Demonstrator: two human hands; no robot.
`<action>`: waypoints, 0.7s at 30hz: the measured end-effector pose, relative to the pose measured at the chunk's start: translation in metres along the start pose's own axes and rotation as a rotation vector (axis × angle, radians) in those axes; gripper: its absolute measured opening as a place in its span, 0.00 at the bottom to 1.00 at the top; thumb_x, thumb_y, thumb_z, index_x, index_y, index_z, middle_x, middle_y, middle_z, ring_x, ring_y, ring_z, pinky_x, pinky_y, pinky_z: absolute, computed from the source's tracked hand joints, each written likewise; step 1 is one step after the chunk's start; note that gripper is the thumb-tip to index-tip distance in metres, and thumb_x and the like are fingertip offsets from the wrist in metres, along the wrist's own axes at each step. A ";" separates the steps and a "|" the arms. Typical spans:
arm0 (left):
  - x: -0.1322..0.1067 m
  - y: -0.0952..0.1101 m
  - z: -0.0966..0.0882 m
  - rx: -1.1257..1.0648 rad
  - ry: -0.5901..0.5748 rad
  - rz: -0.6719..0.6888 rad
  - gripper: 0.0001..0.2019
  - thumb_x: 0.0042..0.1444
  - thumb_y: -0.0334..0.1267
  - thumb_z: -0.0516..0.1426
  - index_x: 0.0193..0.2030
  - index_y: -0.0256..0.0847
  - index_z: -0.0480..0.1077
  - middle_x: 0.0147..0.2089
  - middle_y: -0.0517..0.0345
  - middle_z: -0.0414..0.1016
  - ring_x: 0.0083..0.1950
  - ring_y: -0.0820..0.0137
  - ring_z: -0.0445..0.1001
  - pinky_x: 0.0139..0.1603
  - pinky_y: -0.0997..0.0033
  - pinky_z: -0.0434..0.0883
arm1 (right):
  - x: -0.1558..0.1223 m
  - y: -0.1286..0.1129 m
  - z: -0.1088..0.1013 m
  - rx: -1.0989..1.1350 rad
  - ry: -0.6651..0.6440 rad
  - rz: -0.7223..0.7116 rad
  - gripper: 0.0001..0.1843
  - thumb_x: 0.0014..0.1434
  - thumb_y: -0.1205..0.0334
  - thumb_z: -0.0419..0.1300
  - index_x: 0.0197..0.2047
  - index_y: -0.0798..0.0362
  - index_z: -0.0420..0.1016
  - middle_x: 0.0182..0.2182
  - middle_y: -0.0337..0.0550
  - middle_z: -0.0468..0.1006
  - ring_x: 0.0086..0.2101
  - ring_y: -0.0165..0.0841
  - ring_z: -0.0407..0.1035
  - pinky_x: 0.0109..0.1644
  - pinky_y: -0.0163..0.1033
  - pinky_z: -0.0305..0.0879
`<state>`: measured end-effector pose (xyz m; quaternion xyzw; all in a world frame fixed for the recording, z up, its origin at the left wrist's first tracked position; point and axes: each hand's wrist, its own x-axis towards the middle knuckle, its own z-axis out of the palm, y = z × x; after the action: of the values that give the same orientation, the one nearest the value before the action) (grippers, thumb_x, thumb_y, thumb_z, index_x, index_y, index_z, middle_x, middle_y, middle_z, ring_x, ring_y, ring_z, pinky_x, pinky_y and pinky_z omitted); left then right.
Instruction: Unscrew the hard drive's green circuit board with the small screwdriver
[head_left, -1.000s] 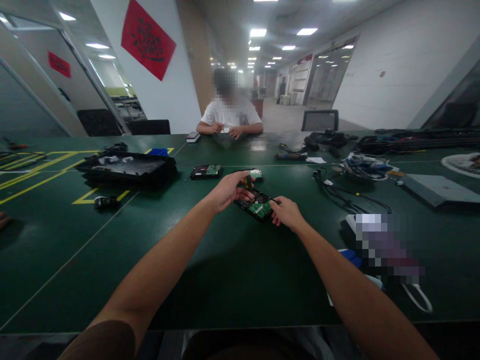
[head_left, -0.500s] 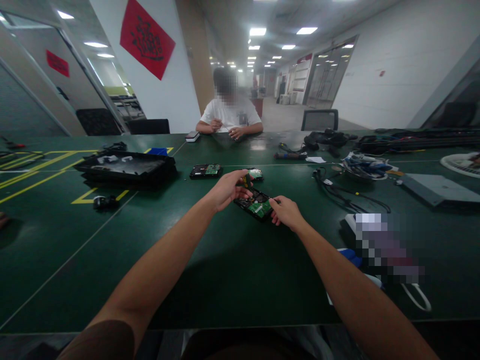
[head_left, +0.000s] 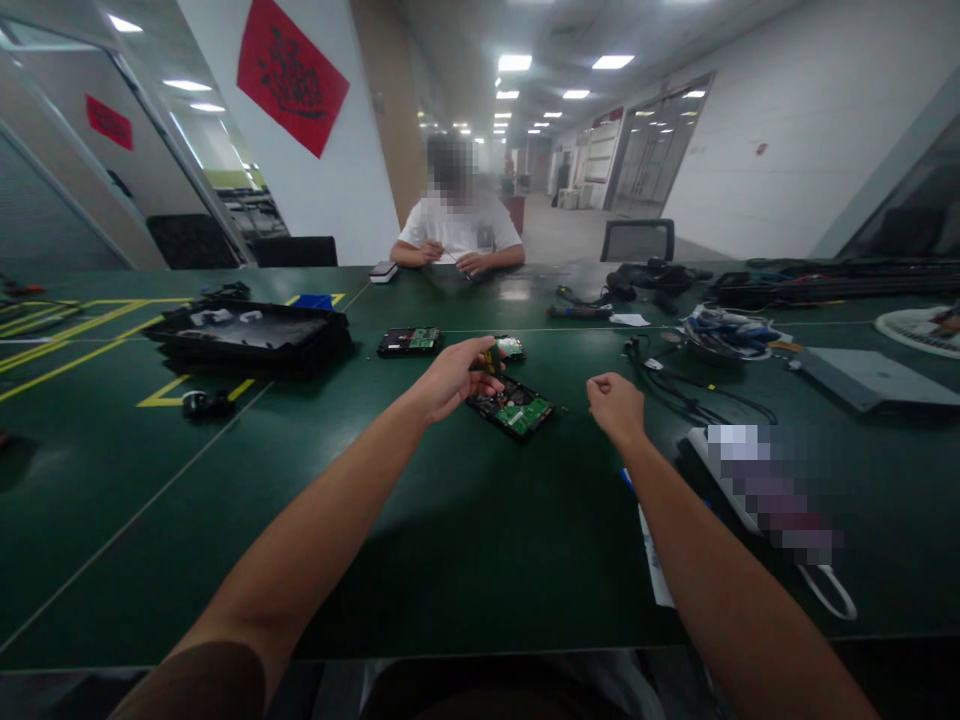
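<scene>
A hard drive (head_left: 525,412) with a green circuit board lies on the green table in front of me. My left hand (head_left: 459,380) is over its far left part, with fingers closed round a short black and yellow handle, apparently a screwdriver (head_left: 492,358). The tool's tip is hard to make out. To the right of the drive, and apart from it, my right hand (head_left: 616,405) is closed; its fingers hide whatever they may hold. A tiny bit (head_left: 565,408) lies beside the drive's right corner.
Two more drives lie beyond, a black one (head_left: 409,341) and a silver one (head_left: 511,347). A black tray (head_left: 251,335) stands left. Cables (head_left: 664,375), a grey box (head_left: 874,378) and a white power strip (head_left: 724,480) lie right. Another person (head_left: 459,235) sits opposite.
My right hand has let go of the hard drive's right edge and moved right, closing. My left hand stays with its tool over the drive.
</scene>
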<state>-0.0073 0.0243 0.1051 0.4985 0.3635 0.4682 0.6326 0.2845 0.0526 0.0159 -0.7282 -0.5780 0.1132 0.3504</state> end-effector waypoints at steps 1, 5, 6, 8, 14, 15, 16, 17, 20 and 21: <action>0.000 0.000 0.000 0.002 -0.002 0.000 0.15 0.66 0.46 0.57 0.47 0.34 0.75 0.42 0.46 0.77 0.30 0.70 0.79 0.29 0.72 0.75 | 0.001 0.003 0.001 -0.042 -0.010 -0.033 0.12 0.65 0.56 0.59 0.42 0.51 0.82 0.37 0.45 0.86 0.36 0.36 0.79 0.43 0.38 0.70; 0.000 0.001 0.000 0.004 -0.005 0.005 0.16 0.66 0.46 0.58 0.47 0.34 0.75 0.42 0.46 0.77 0.30 0.70 0.78 0.29 0.72 0.74 | 0.000 0.006 0.009 -0.158 -0.129 -0.174 0.10 0.64 0.58 0.61 0.41 0.50 0.84 0.39 0.43 0.85 0.41 0.36 0.78 0.45 0.38 0.68; -0.001 0.001 0.001 0.004 -0.005 0.006 0.16 0.66 0.47 0.58 0.47 0.34 0.75 0.42 0.46 0.77 0.30 0.70 0.78 0.29 0.72 0.74 | -0.001 0.005 0.010 -0.175 -0.156 -0.191 0.10 0.64 0.58 0.61 0.41 0.49 0.84 0.39 0.42 0.85 0.40 0.36 0.78 0.45 0.38 0.67; -0.001 0.001 0.001 0.004 -0.006 0.007 0.15 0.65 0.46 0.58 0.46 0.34 0.75 0.42 0.46 0.77 0.30 0.70 0.78 0.29 0.72 0.74 | -0.003 0.002 0.011 -0.204 -0.200 -0.207 0.09 0.63 0.58 0.62 0.42 0.49 0.84 0.39 0.41 0.85 0.40 0.35 0.77 0.44 0.38 0.67; -0.002 0.002 0.002 0.004 -0.005 0.003 0.15 0.66 0.46 0.58 0.47 0.34 0.75 0.42 0.46 0.77 0.30 0.70 0.78 0.30 0.72 0.74 | -0.009 -0.004 0.010 -0.234 -0.273 -0.255 0.10 0.62 0.56 0.65 0.43 0.52 0.83 0.41 0.45 0.84 0.41 0.36 0.76 0.44 0.38 0.67; -0.003 0.002 0.003 0.002 -0.003 -0.001 0.15 0.66 0.46 0.58 0.47 0.34 0.75 0.42 0.46 0.77 0.30 0.70 0.78 0.29 0.72 0.74 | -0.009 -0.004 0.011 -0.234 -0.271 -0.260 0.11 0.62 0.56 0.66 0.44 0.52 0.82 0.41 0.45 0.84 0.41 0.36 0.76 0.45 0.38 0.66; -0.002 0.002 0.003 -0.002 -0.001 -0.007 0.15 0.66 0.46 0.58 0.47 0.34 0.75 0.42 0.46 0.77 0.30 0.70 0.78 0.29 0.72 0.74 | -0.009 -0.004 0.012 -0.235 -0.268 -0.267 0.11 0.61 0.57 0.66 0.44 0.52 0.82 0.42 0.46 0.83 0.41 0.36 0.76 0.45 0.38 0.66; -0.002 0.002 0.004 -0.006 0.001 -0.014 0.15 0.66 0.46 0.58 0.46 0.34 0.75 0.42 0.45 0.77 0.30 0.70 0.78 0.29 0.72 0.74 | -0.009 -0.003 0.012 -0.239 -0.267 -0.275 0.11 0.61 0.57 0.66 0.45 0.52 0.82 0.42 0.47 0.83 0.41 0.37 0.75 0.45 0.39 0.66; -0.002 0.002 0.005 -0.011 0.005 -0.030 0.15 0.65 0.46 0.59 0.46 0.34 0.75 0.42 0.46 0.78 0.29 0.70 0.78 0.29 0.72 0.74 | -0.008 -0.003 0.014 -0.260 -0.261 -0.298 0.08 0.62 0.60 0.64 0.42 0.52 0.83 0.41 0.48 0.81 0.41 0.37 0.75 0.44 0.39 0.65; -0.002 0.002 0.006 -0.009 0.006 -0.030 0.15 0.65 0.46 0.59 0.47 0.34 0.75 0.42 0.46 0.78 0.29 0.70 0.78 0.28 0.73 0.74 | -0.008 -0.004 0.014 -0.263 -0.260 -0.301 0.07 0.63 0.61 0.63 0.42 0.52 0.83 0.41 0.48 0.81 0.41 0.36 0.74 0.44 0.38 0.65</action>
<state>-0.0027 0.0208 0.1081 0.4887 0.3706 0.4616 0.6409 0.2709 0.0505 0.0059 -0.6525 -0.7300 0.0762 0.1884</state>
